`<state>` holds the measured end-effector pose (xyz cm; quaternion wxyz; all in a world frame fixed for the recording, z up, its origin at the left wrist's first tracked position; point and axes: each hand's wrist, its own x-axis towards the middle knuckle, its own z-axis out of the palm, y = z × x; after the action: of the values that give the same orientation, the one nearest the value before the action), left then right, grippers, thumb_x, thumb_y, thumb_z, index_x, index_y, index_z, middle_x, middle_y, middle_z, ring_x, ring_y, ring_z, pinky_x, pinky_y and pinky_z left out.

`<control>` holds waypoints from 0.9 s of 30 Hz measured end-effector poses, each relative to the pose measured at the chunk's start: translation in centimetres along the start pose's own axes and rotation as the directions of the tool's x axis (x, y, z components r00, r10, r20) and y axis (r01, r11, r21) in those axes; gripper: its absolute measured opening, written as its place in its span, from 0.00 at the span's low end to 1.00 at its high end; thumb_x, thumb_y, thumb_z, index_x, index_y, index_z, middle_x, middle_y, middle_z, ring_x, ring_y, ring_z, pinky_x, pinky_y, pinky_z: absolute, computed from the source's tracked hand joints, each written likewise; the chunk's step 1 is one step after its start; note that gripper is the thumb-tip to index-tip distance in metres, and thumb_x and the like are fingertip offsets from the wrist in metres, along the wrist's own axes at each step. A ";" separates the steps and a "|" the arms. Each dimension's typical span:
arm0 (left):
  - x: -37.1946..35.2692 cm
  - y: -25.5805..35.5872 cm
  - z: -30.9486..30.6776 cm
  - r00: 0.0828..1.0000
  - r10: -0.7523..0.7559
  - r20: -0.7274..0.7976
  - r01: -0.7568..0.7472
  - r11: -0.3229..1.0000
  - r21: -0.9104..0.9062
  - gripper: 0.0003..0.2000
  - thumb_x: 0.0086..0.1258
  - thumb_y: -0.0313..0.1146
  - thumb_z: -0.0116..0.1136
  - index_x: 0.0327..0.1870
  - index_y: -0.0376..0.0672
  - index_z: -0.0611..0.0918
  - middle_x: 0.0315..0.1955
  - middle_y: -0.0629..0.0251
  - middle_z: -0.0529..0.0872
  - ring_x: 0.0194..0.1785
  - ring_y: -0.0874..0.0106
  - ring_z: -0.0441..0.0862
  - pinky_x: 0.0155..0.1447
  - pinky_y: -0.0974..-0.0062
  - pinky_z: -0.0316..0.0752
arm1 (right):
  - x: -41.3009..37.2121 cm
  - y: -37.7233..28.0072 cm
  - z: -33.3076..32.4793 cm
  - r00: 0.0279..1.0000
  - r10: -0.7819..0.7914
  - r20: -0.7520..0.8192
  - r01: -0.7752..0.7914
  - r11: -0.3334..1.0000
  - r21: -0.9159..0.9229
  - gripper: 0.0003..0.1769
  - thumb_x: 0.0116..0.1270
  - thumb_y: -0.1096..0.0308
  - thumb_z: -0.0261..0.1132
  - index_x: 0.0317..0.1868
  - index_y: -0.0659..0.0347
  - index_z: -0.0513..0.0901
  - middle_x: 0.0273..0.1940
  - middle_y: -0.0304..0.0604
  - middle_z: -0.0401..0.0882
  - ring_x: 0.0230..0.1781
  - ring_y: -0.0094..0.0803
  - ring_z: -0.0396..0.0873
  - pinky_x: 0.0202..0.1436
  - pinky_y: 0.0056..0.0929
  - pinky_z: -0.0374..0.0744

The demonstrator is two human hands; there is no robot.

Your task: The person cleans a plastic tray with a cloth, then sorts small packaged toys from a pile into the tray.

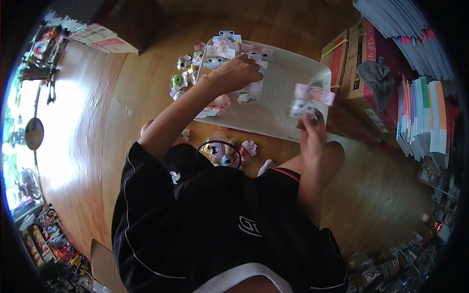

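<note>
My right hand (311,133) grips a small packaged plush toy (304,108), white with dark spots and a pink header card, over the right end of a white plastic tray (288,128). Over the left half of that tray, my left hand (243,73) has its fingers curled downward; what they hold, if anything, is hidden. Close to the left hand, several packaged toys with printed cards (215,63) lie in the tray. A black-and-white spotted toy (245,98) is just below it, and a pink toy (221,101) sits nearer my body.
More packaged toys (179,80) lie on the floor along the tray's left side. Others (227,155) lie between my legs by a thin black loop (198,146). Cardboard boxes (352,73) with a grey cloth (376,80) and stacked books (422,117) stand at right.
</note>
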<state>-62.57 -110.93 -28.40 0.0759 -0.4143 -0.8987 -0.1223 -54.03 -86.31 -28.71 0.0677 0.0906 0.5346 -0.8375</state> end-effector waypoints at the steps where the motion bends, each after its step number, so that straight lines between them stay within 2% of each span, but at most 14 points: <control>1: 0.1 0.0 0.1 0.998 0.024 -0.056 -0.024 1.000 0.001 0.06 0.47 0.24 0.51 0.27 0.43 0.77 0.22 0.68 0.76 0.34 0.71 0.75 0.45 0.73 0.67 | 0.2 0.5 0.7 0.997 0.066 0.028 -0.065 0.997 -0.044 0.17 0.53 0.74 0.62 0.44 0.62 0.68 0.36 0.36 0.72 0.34 0.21 0.70 0.36 0.19 0.69; 4: 0.0 -0.2 0.1 0.993 0.046 -0.106 -0.047 0.999 -0.006 0.08 0.48 0.23 0.50 0.30 0.44 0.78 0.25 0.68 0.77 0.36 0.72 0.75 0.45 0.73 0.66 | 1.0 2.2 2.2 0.961 0.083 0.264 0.023 0.927 -0.375 0.18 0.48 0.73 0.65 0.41 0.62 0.72 0.36 0.36 0.73 0.35 0.23 0.72 0.38 0.23 0.71; 5: 0.0 -0.3 0.0 0.993 0.048 -0.105 -0.050 0.999 -0.019 0.10 0.48 0.23 0.50 0.32 0.44 0.78 0.26 0.68 0.78 0.36 0.72 0.75 0.46 0.74 0.66 | 1.4 2.6 2.5 0.959 0.084 0.269 0.024 0.927 -0.375 0.18 0.48 0.73 0.65 0.41 0.62 0.72 0.36 0.36 0.73 0.35 0.23 0.72 0.38 0.23 0.71; 7: -0.2 -0.7 -0.4 0.983 0.027 -0.180 -0.028 1.000 -0.004 0.10 0.48 0.24 0.51 0.33 0.45 0.78 0.28 0.68 0.78 0.38 0.72 0.75 0.45 0.74 0.66 | 2.3 3.4 3.2 0.889 0.284 0.359 0.024 0.754 -0.656 0.21 0.46 0.70 0.66 0.42 0.63 0.72 0.35 0.41 0.76 0.35 0.28 0.75 0.40 0.26 0.72; 8: -0.3 -0.8 -0.7 0.967 0.011 -0.254 -0.009 1.000 0.007 0.11 0.47 0.25 0.51 0.34 0.45 0.78 0.29 0.69 0.79 0.39 0.73 0.75 0.45 0.74 0.66 | 2.8 3.9 3.6 0.887 0.287 0.361 0.024 0.752 -0.658 0.21 0.46 0.70 0.66 0.42 0.63 0.72 0.35 0.41 0.76 0.35 0.28 0.75 0.40 0.26 0.72; 10: -1.0 -1.2 -1.8 0.957 -0.027 -0.288 0.039 0.999 0.034 0.10 0.48 0.27 0.53 0.34 0.44 0.79 0.31 0.69 0.79 0.39 0.73 0.75 0.44 0.74 0.66 | 3.7 4.7 4.6 0.902 0.237 0.361 0.179 0.555 -0.812 0.23 0.45 0.68 0.66 0.43 0.64 0.72 0.34 0.46 0.77 0.36 0.33 0.77 0.40 0.29 0.73; 11: -1.3 -1.1 -2.4 0.935 -0.084 -0.344 0.091 0.996 0.003 0.09 0.49 0.28 0.54 0.33 0.44 0.79 0.31 0.70 0.79 0.38 0.73 0.76 0.43 0.74 0.66 | 3.8 4.6 5.2 0.906 0.239 0.350 0.175 0.541 -0.823 0.22 0.44 0.67 0.66 0.42 0.64 0.73 0.34 0.49 0.77 0.36 0.39 0.76 0.39 0.30 0.73; 15: -3.5 -1.7 -5.2 0.881 -0.209 -0.425 0.204 0.977 -0.057 0.06 0.51 0.30 0.56 0.31 0.43 0.78 0.29 0.69 0.79 0.36 0.71 0.75 0.43 0.73 0.66 | 4.5 5.1 5.5 0.876 0.253 0.411 0.257 0.475 -0.841 0.22 0.44 0.68 0.66 0.42 0.63 0.73 0.33 0.50 0.77 0.35 0.41 0.76 0.39 0.32 0.73; 17: -4.8 -1.2 -7.0 0.839 -0.385 -0.384 0.349 0.923 -0.163 0.05 0.52 0.29 0.57 0.30 0.42 0.78 0.28 0.66 0.79 0.34 0.69 0.75 0.42 0.71 0.66 | 4.8 6.1 5.0 0.878 0.221 0.425 0.287 0.467 -0.836 0.23 0.43 0.70 0.68 0.43 0.62 0.73 0.33 0.44 0.77 0.30 0.31 0.75 0.35 0.27 0.73; 18: -5.5 -1.1 -7.5 0.837 -0.397 -0.376 0.361 0.918 -0.167 0.05 0.52 0.29 0.57 0.30 0.42 0.78 0.28 0.66 0.79 0.34 0.69 0.75 0.42 0.71 0.66 | 5.0 6.1 5.1 0.874 0.234 0.426 0.282 0.470 -0.836 0.23 0.43 0.70 0.68 0.43 0.62 0.73 0.33 0.44 0.77 0.30 0.31 0.75 0.35 0.27 0.73; 20: -7.0 0.0 -7.6 0.737 -0.593 -0.325 0.519 0.804 -0.289 0.06 0.53 0.27 0.57 0.31 0.40 0.79 0.28 0.64 0.79 0.33 0.68 0.76 0.39 0.72 0.67 | 4.7 5.4 5.6 0.912 0.264 0.314 0.165 0.465 -0.870 0.31 0.38 0.66 0.70 0.44 0.67 0.70 0.36 0.53 0.75 0.38 0.45 0.74 0.42 0.33 0.72; 24: -8.0 6.1 -7.9 0.443 -0.872 -0.209 0.733 0.486 -0.477 0.05 0.51 0.25 0.55 0.30 0.40 0.78 0.25 0.63 0.78 0.31 0.65 0.75 0.37 0.71 0.67 | 5.8 6.1 5.6 0.965 0.120 0.234 0.135 0.540 -0.831 0.34 0.34 0.66 0.72 0.44 0.69 0.69 0.39 0.53 0.74 0.41 0.43 0.73 0.44 0.33 0.71; 26: -7.6 9.2 -7.8 0.472 -0.866 -0.167 0.677 0.477 -0.560 0.05 0.51 0.24 0.55 0.30 0.40 0.78 0.25 0.62 0.78 0.30 0.65 0.75 0.35 0.71 0.67 | 6.5 5.4 5.6 0.872 0.364 0.327 0.101 0.519 -0.849 0.34 0.34 0.66 0.72 0.43 0.69 0.68 0.39 0.52 0.74 0.42 0.41 0.73 0.46 0.32 0.70; 27: -7.4 10.5 -8.2 0.498 -0.857 -0.132 0.666 0.475 -0.575 0.05 0.51 0.24 0.55 0.30 0.39 0.78 0.25 0.61 0.79 0.30 0.65 0.75 0.34 0.70 0.67 | 6.6 5.1 5.7 0.860 0.432 0.272 0.007 0.524 -0.852 0.32 0.34 0.67 0.72 0.43 0.66 0.69 0.38 0.51 0.75 0.41 0.41 0.73 0.44 0.32 0.71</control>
<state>-49.52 -112.04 -20.68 0.0966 0.0727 -0.8944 -0.4306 -59.82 -93.70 -32.34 0.3297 -0.0830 0.8173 -0.4652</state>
